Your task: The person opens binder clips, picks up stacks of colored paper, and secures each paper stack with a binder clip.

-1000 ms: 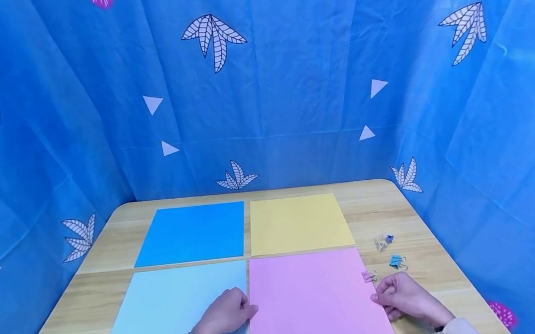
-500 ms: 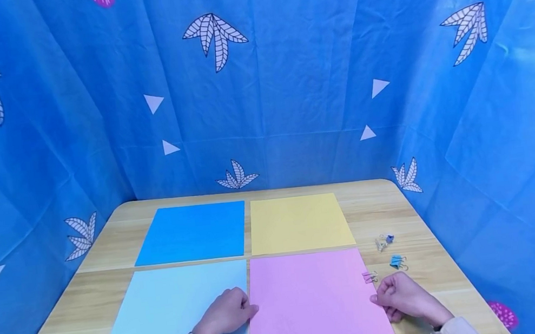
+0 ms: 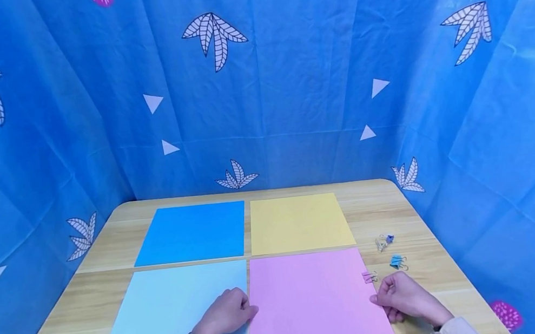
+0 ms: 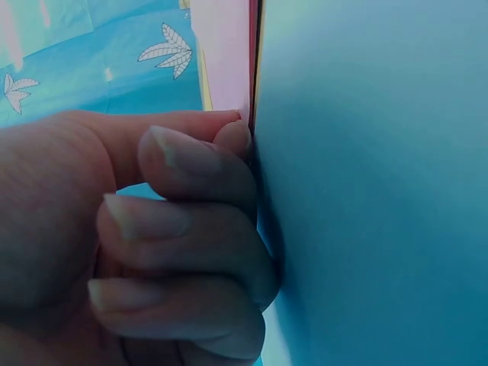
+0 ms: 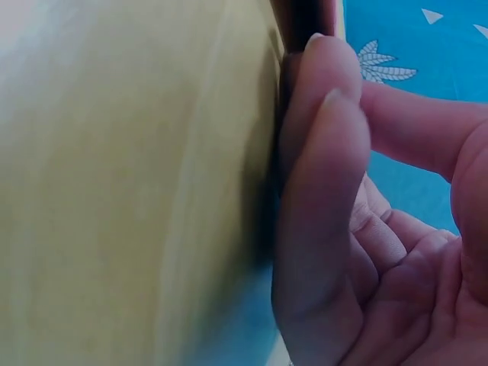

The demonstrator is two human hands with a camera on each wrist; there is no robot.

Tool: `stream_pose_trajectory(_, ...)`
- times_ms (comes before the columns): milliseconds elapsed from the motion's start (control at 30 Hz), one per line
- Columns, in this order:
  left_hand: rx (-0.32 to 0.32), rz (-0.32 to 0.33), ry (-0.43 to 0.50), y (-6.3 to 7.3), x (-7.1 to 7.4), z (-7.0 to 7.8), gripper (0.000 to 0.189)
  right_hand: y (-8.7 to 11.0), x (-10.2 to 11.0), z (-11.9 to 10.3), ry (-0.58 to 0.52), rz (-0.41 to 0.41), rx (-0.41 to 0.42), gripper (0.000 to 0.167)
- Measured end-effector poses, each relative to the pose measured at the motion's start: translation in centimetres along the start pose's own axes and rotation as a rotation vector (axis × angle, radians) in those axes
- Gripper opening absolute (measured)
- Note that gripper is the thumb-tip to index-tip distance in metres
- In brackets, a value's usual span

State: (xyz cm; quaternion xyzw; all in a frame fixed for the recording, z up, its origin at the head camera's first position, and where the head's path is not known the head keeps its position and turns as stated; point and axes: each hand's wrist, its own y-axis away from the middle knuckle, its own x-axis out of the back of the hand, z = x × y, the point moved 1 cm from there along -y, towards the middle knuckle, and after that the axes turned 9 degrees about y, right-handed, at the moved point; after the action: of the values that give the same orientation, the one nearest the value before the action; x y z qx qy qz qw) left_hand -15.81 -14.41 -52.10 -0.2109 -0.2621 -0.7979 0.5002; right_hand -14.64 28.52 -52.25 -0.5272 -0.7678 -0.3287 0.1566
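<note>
A pink sheet of paper lies at the near right of the table. My left hand pinches its left edge between thumb and index finger, the other fingers curled, as the left wrist view shows. At the opposite edge my right hand pinches the sheet with its thumb on top and fingertips below. A pink binder clip sits on the right edge, just beyond the right thumb. Under the left hand is a pale blue sheet.
Behind lie a bright blue sheet and a yellow sheet. A teal binder clip and a small cluster of clips rest at the right of the wooden table. Blue patterned curtain surrounds three sides.
</note>
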Motion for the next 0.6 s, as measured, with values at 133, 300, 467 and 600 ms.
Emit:
stream_pose_trajectory(133, -0.002, -0.002, 0.011, 0.0, 0.0, 0.1, 0.051, 0.0, 0.2, -0.1, -0.002, -0.023, 0.014, 0.025)
stream_pose_trajectory(300, -0.002, -0.015, 0.032, -0.1, 0.1, 0.0, 0.051, -0.1, 0.6, -0.1, 0.006, -0.069, 0.037, 0.028)
stream_pose_trajectory(467, 0.002, -0.049, 0.097, -0.2, 0.5, 0.0, 0.044, -0.3, 1.3, -0.4, 0.019, -0.068, 0.035, 0.030)
stream_pose_trajectory(600, -0.025, -0.052, 0.149, -0.8, 1.4, 0.1, 0.033, -0.9, 2.0, -1.2, 0.022, -0.030, 0.045, 0.026)
